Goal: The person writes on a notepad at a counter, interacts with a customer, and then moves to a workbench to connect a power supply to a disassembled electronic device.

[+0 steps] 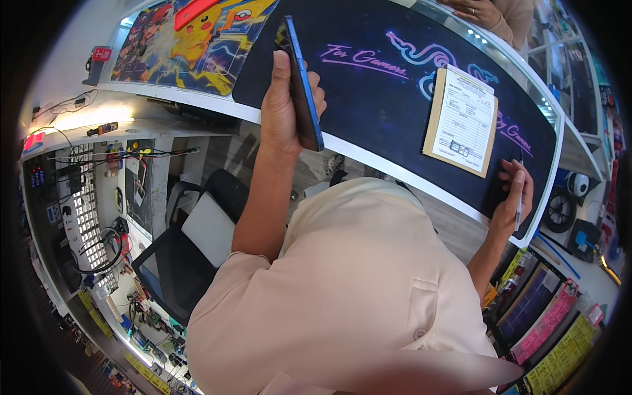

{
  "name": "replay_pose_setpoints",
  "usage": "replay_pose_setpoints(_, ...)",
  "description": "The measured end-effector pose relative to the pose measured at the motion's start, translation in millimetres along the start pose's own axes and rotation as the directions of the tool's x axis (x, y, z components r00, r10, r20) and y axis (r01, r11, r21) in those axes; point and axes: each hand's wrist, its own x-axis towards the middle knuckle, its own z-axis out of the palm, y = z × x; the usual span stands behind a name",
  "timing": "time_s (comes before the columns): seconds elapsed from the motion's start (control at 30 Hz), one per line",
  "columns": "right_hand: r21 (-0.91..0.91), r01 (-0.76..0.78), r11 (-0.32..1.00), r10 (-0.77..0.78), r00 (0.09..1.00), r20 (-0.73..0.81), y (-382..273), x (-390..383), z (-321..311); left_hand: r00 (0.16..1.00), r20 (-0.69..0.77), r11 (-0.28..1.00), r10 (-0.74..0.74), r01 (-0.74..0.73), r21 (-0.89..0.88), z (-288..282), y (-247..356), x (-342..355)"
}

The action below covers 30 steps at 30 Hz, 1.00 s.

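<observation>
My left hand (pixel 279 115) is closed around a dark smartphone with a blue edge (pixel 304 92), held upright above the front edge of the counter. The phone is seen nearly edge-on, so little of its screen shows. At the right end of the counter, my right hand (pixel 511 197) has a slim pen (pixel 519 201) between its fingers. Beside that hand, a pad of printed forms (pixel 469 118) with some handwriting lies on a black desk mat (pixel 375 108) with neon artwork. The pad's tan backing sticks out at its sides.
A colourful cartoon mat (pixel 227 69) covers the counter's left part, with a red flat object (pixel 195 12) on it. Across the counter is another person's hand (pixel 479 12). A black chair (pixel 174 263) and a cluttered workbench (pixel 99 217) stand to my left.
</observation>
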Motion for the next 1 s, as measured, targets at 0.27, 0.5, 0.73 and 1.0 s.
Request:
replay_pose_setpoints(0.27,0.012,0.0,1.0,0.0,1.0,-0.01,-0.8,-1.1,0.6,0.999,-0.021,0.999,-0.034,0.033,-0.038,-6.5,3.5,1.6)
replay_pose_setpoints(0.5,-0.016,-0.008,1.0,0.008,1.0,-0.016,-3.4,-1.4,1.7,0.974,0.195,0.922,-0.115,0.178,-0.343,-14.9,7.2,7.1)
replay_pose_setpoints(0.73,-0.019,-0.003,1.0,0.003,1.0,-0.013,-0.1,-0.5,2.1,0.962,0.252,0.906,-0.105,0.197,-0.374,-15.0,9.2,9.0)
replay_pose_setpoints(1.0,-0.012,0.008,1.0,-0.008,1.0,-0.017,-1.4,-0.5,0.5,0.982,0.143,0.875,-0.127,0.178,-0.451,-19.4,7.8,15.3)
